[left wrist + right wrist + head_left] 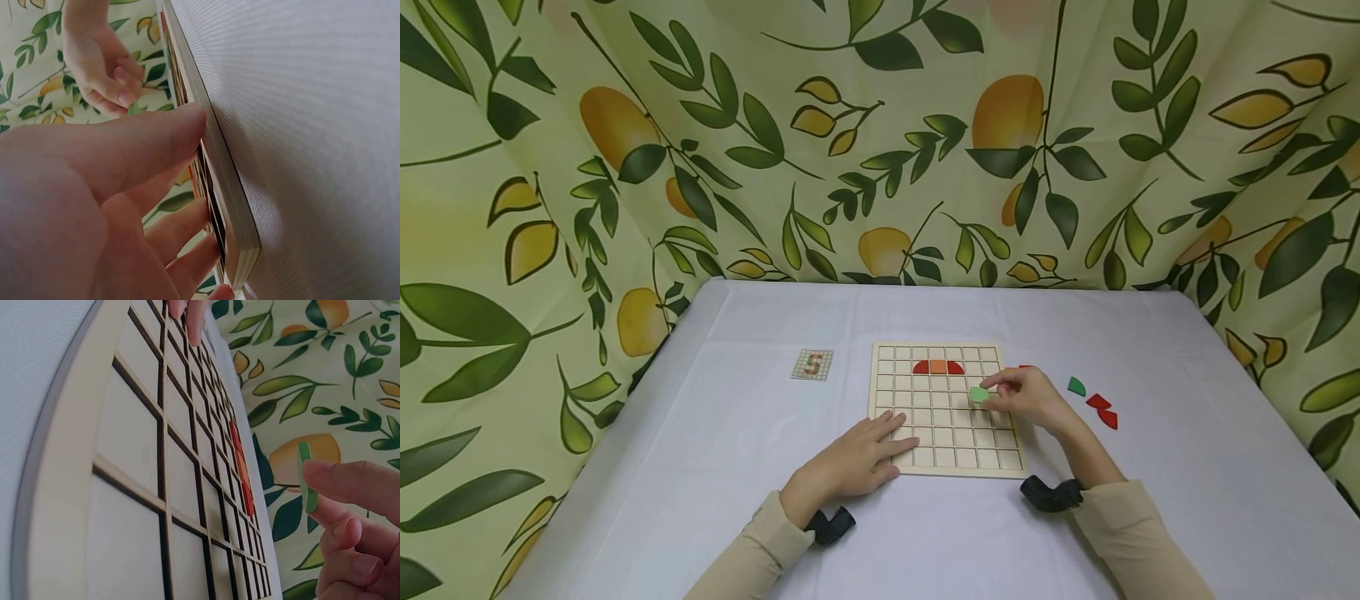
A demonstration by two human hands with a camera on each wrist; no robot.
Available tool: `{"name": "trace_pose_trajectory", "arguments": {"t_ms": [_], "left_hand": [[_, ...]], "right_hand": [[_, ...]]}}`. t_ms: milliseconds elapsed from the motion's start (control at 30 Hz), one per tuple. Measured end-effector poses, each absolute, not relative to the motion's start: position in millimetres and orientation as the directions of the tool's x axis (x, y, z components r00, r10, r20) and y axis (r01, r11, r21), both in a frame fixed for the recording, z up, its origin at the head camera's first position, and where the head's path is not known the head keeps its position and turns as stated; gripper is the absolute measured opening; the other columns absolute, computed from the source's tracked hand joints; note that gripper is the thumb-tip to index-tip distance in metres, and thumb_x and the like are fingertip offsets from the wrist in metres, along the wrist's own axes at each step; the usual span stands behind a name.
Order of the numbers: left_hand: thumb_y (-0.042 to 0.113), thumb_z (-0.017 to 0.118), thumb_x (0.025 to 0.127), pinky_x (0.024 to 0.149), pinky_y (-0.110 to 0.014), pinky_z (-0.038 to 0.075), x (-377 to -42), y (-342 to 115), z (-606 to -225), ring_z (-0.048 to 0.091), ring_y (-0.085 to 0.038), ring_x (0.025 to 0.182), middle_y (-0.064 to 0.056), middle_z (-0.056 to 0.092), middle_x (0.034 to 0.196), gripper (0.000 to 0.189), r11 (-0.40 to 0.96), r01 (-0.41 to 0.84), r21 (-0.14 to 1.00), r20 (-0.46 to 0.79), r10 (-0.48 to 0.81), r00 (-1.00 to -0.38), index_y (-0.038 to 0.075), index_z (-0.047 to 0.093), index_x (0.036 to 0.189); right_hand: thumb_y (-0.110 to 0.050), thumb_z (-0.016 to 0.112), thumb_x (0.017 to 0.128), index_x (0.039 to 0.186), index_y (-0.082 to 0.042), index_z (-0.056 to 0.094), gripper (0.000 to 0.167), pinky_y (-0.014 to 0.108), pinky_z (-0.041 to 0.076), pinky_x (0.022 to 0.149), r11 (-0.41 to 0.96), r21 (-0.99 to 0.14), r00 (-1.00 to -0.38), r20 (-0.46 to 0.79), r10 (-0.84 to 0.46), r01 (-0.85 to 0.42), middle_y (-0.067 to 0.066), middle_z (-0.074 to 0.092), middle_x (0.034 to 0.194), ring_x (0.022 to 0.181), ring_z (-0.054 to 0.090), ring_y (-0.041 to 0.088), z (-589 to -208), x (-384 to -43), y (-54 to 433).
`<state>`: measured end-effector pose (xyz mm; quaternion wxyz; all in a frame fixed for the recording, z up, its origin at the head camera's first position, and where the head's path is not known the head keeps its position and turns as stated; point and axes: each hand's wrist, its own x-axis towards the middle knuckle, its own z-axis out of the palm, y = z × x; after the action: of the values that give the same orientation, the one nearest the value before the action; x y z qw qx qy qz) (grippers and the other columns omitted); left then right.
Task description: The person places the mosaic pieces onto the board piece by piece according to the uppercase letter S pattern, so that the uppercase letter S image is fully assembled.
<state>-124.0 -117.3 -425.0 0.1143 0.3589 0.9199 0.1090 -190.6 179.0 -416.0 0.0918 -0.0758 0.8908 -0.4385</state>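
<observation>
A wooden grid board (pixel 955 433) lies flat on the table. In its upper rows sit an orange square (pixel 937 367) and a red rounded piece (pixel 921 367) on either side of it. My right hand (pixel 1026 398) pinches a light green piece (pixel 978 395) between thumb and fingertips, over the right part of the board. The right wrist view shows this green piece (pixel 307 478) edge-on, held apart from the board. My left hand (pixel 857 457) rests on the board's near left corner with fingers spread; its thumb (pixel 181 128) touches the rim in the left wrist view.
Left of the board lies a small card (pixel 812 364) with an S-shaped grid pattern. To the right are a loose dark green piece (pixel 1077 386) and red pieces (pixel 1108 418); another red piece is partly hidden behind my right hand. A leaf-print curtain (pixel 880 150) surrounds the white-covered table (pixel 760 333).
</observation>
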Motion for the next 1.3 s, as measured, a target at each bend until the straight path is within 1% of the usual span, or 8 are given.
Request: {"name": "trace_pose_trajectory", "arguments": {"t_ms": [200,533,733,933,1133,1300], "left_hand": [[0.027,0.051,0.099,0.121,-0.047,0.029,-124,-117,-426,0.025,-0.031,0.15,-0.01,0.032,0.159,0.047,0.722,0.63,0.286,-0.137,0.681,-0.719,0.023,0.045,0.145],[0.027,0.051,0.099,0.121,-0.048,0.029,-125,-118,-426,0.025,-0.031,0.15,-0.01,0.032,0.159,0.046,0.721,0.628,0.293,-0.133,0.681,-0.72,0.023,0.045,0.145],[0.027,0.051,0.099,0.121,-0.048,0.03,-125,-118,-426,0.026,-0.032,0.15,-0.011,0.032,0.159,0.046,0.719,0.632,0.289,-0.13,0.684,-0.718,0.023,0.045,0.145],[0.028,0.051,0.099,0.121,-0.047,0.029,-125,-118,-426,0.025,-0.031,0.15,-0.009,0.032,0.159,0.047,0.723,0.628,0.288,-0.139,0.68,-0.72,0.024,0.045,0.145],[0.031,0.05,0.1,0.123,-0.046,0.027,-124,-118,-426,0.022,-0.028,0.152,-0.007,0.029,0.161,0.047,0.737,0.608,0.295,-0.165,0.666,-0.727,0.026,0.043,0.146],[0.031,0.05,0.1,0.123,-0.046,0.027,-125,-118,-426,0.023,-0.029,0.151,-0.007,0.029,0.161,0.047,0.736,0.611,0.292,-0.159,0.668,-0.727,0.026,0.044,0.146]], "right_hand": [[-0.012,0.079,0.077,0.102,0.005,0.07,0.032,0.02,0.031,0.052,0.606,-0.793,-0.969,-0.094,-0.226,-0.064,-0.003,0.043,0.066,0.065,0.04,0.011,-416,-192,175],[-0.012,0.078,0.077,0.105,0.005,0.07,0.033,0.019,0.032,0.052,0.594,-0.804,-0.971,-0.126,-0.205,-0.021,-0.003,0.044,0.066,0.064,0.041,0.01,-418,-195,167],[-0.012,0.078,0.078,0.105,0.005,0.069,0.033,0.02,0.031,0.051,0.588,-0.808,-0.97,-0.12,-0.211,-0.028,-0.003,0.043,0.065,0.062,0.039,0.01,-417,-196,164],[-0.01,0.076,0.079,0.106,0.005,0.069,0.031,0.018,0.034,0.052,0.577,-0.817,-0.969,-0.135,-0.208,-0.01,-0.003,0.045,0.065,0.061,0.04,0.01,-419,-200,160],[-0.011,0.076,0.079,0.105,0.004,0.069,0.031,0.019,0.033,0.053,0.583,-0.812,-0.968,-0.122,-0.22,-0.031,-0.003,0.044,0.065,0.061,0.039,0.011,-420,-201,155],[-0.01,0.076,0.078,0.105,0.004,0.07,0.031,0.019,0.033,0.052,0.562,-0.826,-0.966,-0.118,-0.229,-0.033,-0.003,0.043,0.064,0.06,0.038,0.011,-419,-204,152]]}}
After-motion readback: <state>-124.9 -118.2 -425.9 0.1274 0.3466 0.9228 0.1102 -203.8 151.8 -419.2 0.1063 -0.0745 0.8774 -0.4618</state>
